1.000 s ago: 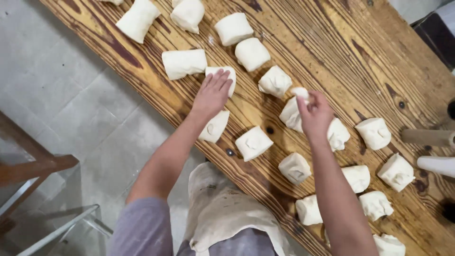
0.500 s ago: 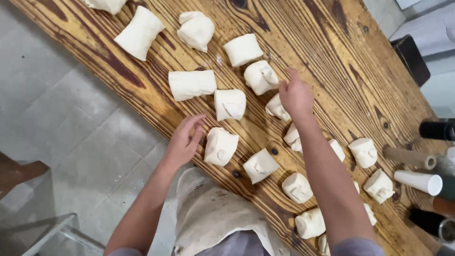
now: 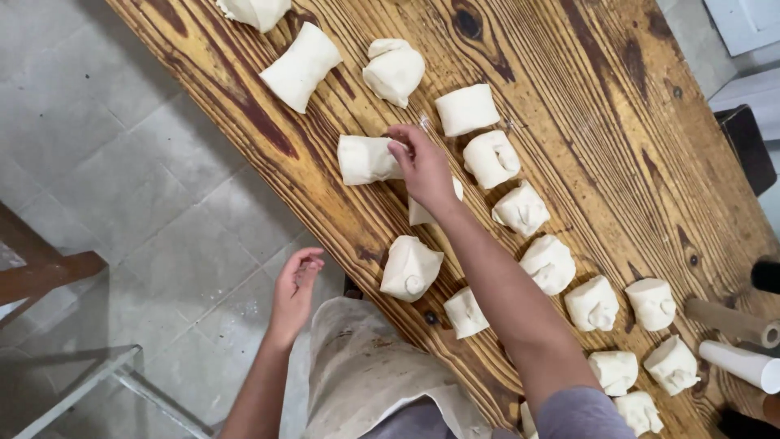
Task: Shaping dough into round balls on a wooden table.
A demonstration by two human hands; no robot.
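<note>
Two loose rows of folded dough pieces lie on the wooden table [image 3: 617,106]. Right hand [image 3: 424,167], fingers curled, touches the oblong dough piece [image 3: 366,159], apparently aligning it. Left hand [image 3: 294,286] hangs off-table, relaxed, empty.

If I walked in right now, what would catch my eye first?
Probably the pale dough pieces laid in two rough rows along the striped wooden table. Next, the right hand reaching in, fingertips on one folded dough piece, while the left hand hangs open off the table's edge, above the tiled floor.
</note>
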